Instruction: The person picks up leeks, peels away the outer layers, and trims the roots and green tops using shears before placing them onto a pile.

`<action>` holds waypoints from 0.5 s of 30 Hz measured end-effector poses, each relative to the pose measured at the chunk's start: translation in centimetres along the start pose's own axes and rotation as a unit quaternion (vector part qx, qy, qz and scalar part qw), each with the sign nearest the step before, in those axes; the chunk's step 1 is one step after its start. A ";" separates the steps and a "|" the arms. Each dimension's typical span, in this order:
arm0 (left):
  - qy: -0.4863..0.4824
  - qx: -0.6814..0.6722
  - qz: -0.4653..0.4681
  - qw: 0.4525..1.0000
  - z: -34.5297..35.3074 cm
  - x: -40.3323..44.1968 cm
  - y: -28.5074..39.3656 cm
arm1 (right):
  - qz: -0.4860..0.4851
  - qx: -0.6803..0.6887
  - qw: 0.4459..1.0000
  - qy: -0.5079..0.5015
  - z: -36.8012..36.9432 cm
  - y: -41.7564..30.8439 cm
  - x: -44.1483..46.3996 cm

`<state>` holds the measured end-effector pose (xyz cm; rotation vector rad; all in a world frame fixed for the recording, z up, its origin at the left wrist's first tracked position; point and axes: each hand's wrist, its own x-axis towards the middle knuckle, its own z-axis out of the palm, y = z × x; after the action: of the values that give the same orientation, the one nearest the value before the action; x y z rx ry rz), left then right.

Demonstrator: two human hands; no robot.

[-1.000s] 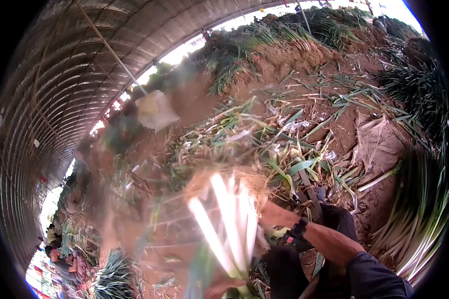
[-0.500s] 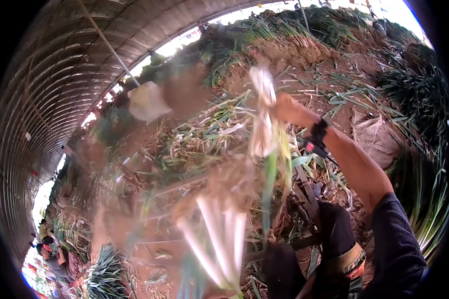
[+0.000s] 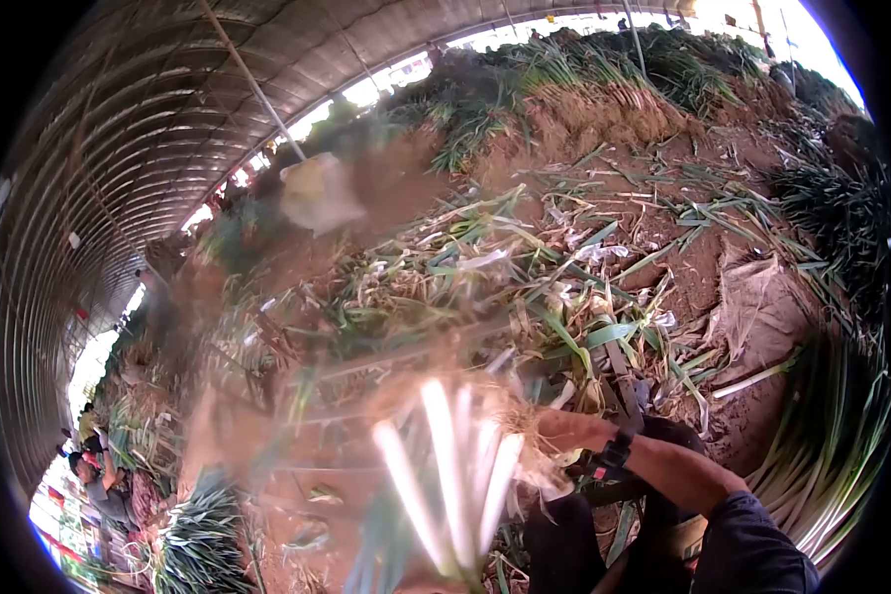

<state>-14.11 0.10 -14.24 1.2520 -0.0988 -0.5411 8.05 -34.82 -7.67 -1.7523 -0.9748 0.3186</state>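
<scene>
A bunch of green onions looms close in front of me, white stems up and the root ends blurred at the top. Its leaves run down to the bottom edge, where a sliver of my left hand seems to close round them. My right hand is at the root end, beside the rightmost stems. Its fingers are hidden behind roots and pale, papery skins, so its grip does not show. There is a dark watch on that wrist.
Peeled leaves litter the soil ahead. Long green onions lie at the right beside a sack; more are heaped at the back. A leafy bundle and a person are at the lower left.
My right hand has come down from high in front, where it held a pale, leafy strand, to the bunch's root end. The bunch has shifted slightly right in view.
</scene>
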 end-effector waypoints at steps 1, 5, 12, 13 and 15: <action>-0.004 -0.002 0.005 1.000 -0.1 0.0 -0.2 | -0.017 0.059 0.998 0.007 0.6 1.8 0.1; -0.080 -0.010 0.083 0.993 -0.8 0.3 -1.7 | -0.018 0.495 0.867 0.058 0.9 5.2 0.0; 0.113 -0.040 -0.085 0.989 1.9 -0.3 0.2 | 0.186 -0.706 0.645 0.228 -12.6 1.0 7.8; 0.125 -0.054 -0.076 0.988 1.6 -0.6 -0.1 | 0.194 -0.787 0.518 0.272 -16.0 -0.2 8.5; 0.091 -0.057 -0.059 0.992 3.3 -0.8 3.0 | 0.149 -0.766 0.510 0.362 -21.2 -4.4 9.1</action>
<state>-15.01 -1.84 -10.17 1.1942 0.1582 -0.5257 25.07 -41.75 6.96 -3.1229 -0.0323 -1.5190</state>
